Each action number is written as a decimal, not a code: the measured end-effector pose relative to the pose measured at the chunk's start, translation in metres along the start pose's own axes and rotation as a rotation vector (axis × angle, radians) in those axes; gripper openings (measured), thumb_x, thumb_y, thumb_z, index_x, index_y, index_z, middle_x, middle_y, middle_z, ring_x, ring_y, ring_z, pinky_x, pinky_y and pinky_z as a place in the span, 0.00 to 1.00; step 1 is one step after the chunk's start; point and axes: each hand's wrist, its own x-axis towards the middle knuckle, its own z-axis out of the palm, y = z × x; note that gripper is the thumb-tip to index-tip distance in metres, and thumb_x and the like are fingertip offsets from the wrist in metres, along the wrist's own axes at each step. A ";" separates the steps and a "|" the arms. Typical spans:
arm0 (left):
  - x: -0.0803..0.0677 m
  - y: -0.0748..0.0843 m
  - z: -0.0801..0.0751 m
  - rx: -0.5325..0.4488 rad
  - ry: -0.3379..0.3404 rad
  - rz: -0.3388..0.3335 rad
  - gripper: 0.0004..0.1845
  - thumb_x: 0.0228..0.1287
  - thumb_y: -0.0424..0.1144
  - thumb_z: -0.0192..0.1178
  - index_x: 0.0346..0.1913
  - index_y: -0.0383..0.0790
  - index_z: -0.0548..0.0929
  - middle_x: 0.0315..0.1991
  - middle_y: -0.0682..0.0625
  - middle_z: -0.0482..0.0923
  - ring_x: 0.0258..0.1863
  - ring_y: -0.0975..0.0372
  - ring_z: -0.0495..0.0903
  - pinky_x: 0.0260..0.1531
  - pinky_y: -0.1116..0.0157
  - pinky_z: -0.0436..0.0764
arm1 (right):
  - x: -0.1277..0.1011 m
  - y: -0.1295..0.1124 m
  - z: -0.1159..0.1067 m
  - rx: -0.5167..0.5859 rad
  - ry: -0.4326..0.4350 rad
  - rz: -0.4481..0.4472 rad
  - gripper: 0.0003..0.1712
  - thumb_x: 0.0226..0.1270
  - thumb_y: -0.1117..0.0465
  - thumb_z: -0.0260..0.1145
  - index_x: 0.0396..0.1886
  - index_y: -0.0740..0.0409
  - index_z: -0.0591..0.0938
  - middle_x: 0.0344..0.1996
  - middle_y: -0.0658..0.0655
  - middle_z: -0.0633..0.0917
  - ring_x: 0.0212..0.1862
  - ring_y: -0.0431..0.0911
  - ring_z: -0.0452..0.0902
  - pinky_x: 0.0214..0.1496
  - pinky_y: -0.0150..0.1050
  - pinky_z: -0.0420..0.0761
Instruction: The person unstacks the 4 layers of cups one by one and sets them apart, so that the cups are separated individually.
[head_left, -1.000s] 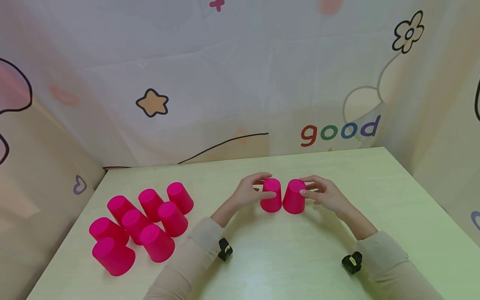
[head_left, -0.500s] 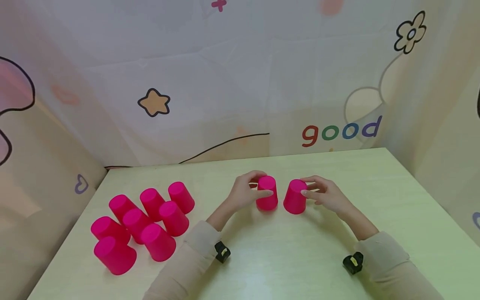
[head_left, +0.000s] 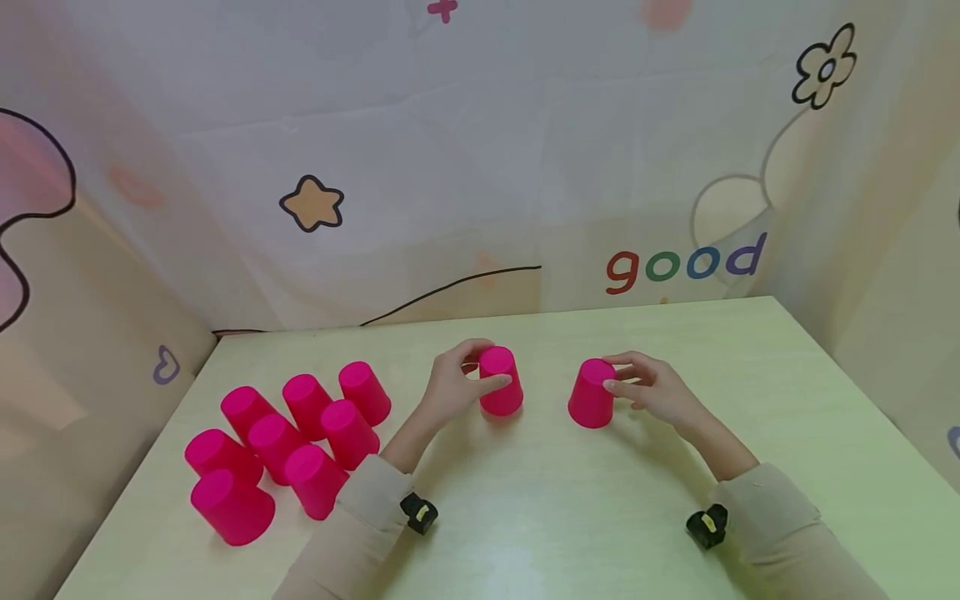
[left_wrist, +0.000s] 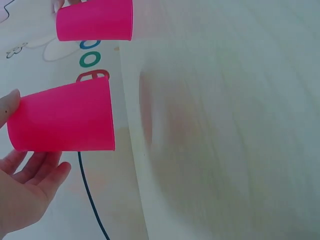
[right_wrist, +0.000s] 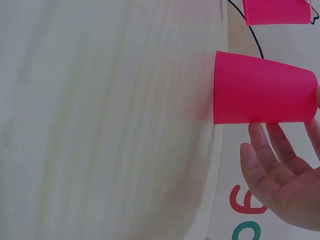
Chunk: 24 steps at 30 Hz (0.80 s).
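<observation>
My left hand grips a bright pink upside-down cup between thumb and fingers. In the left wrist view a gap shows between that cup's rim and the table, with its reflection below. To the right, a second pink cup stands mouth down on the table. My right hand holds it, with the thumb near its top and the fingers along its far side. The right wrist view shows this cup with its rim at the tabletop. A space separates the two cups.
Several more pink cups stand upside down in a close group on the table's left side, the left sleeve overlapping the nearest ones. A printed cloth backdrop rises behind the pale wooden table.
The left hand has carried its cup leftward, away from the right cup and toward the group, widening the space between the two. The right hand and its cup have stayed in place.
</observation>
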 end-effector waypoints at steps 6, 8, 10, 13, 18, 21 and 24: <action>-0.009 -0.005 -0.015 0.007 0.119 -0.027 0.28 0.48 0.38 0.70 0.54 0.39 0.73 0.48 0.49 0.75 0.49 0.56 0.73 0.49 0.57 0.75 | 0.000 0.001 0.001 -0.001 0.000 0.004 0.26 0.62 0.58 0.62 0.58 0.64 0.69 0.50 0.69 0.73 0.51 0.61 0.71 0.39 0.47 0.80; -0.011 -0.008 -0.021 0.020 0.168 -0.030 0.28 0.48 0.38 0.69 0.54 0.39 0.73 0.48 0.49 0.75 0.49 0.56 0.73 0.49 0.58 0.75 | 0.000 0.000 0.001 0.002 -0.005 0.001 0.26 0.62 0.58 0.62 0.58 0.64 0.69 0.50 0.69 0.73 0.50 0.61 0.71 0.39 0.48 0.80; -0.013 -0.011 -0.027 0.033 0.211 -0.036 0.27 0.49 0.38 0.69 0.54 0.39 0.73 0.48 0.48 0.74 0.49 0.56 0.72 0.49 0.58 0.76 | 0.000 0.000 0.001 0.001 -0.007 -0.002 0.26 0.63 0.58 0.61 0.58 0.64 0.69 0.50 0.69 0.73 0.50 0.61 0.71 0.39 0.48 0.80; -0.015 -0.016 -0.034 0.046 0.262 -0.061 0.28 0.49 0.39 0.69 0.55 0.40 0.72 0.49 0.48 0.74 0.50 0.56 0.72 0.47 0.59 0.77 | -0.001 -0.001 0.001 -0.006 -0.001 -0.006 0.26 0.63 0.57 0.61 0.58 0.64 0.69 0.51 0.69 0.73 0.50 0.61 0.72 0.39 0.48 0.80; -0.018 -0.019 -0.042 0.041 0.327 -0.119 0.30 0.49 0.40 0.68 0.56 0.40 0.70 0.52 0.46 0.72 0.52 0.54 0.70 0.45 0.56 0.77 | -0.001 -0.001 0.000 -0.011 0.000 -0.008 0.27 0.63 0.56 0.61 0.59 0.63 0.68 0.51 0.69 0.73 0.51 0.61 0.71 0.39 0.48 0.80; -0.019 -0.020 -0.045 0.043 0.379 -0.147 0.30 0.50 0.40 0.68 0.57 0.40 0.70 0.53 0.45 0.71 0.52 0.53 0.70 0.45 0.56 0.77 | 0.000 0.000 0.000 -0.007 -0.004 -0.007 0.27 0.63 0.56 0.61 0.59 0.63 0.68 0.51 0.69 0.72 0.51 0.61 0.70 0.40 0.49 0.80; -0.019 -0.020 -0.047 0.049 0.420 -0.168 0.30 0.50 0.39 0.68 0.57 0.39 0.69 0.54 0.45 0.70 0.53 0.53 0.69 0.45 0.55 0.77 | 0.001 0.000 0.000 -0.008 -0.005 -0.009 0.27 0.63 0.57 0.61 0.59 0.63 0.68 0.51 0.69 0.72 0.51 0.61 0.70 0.40 0.49 0.79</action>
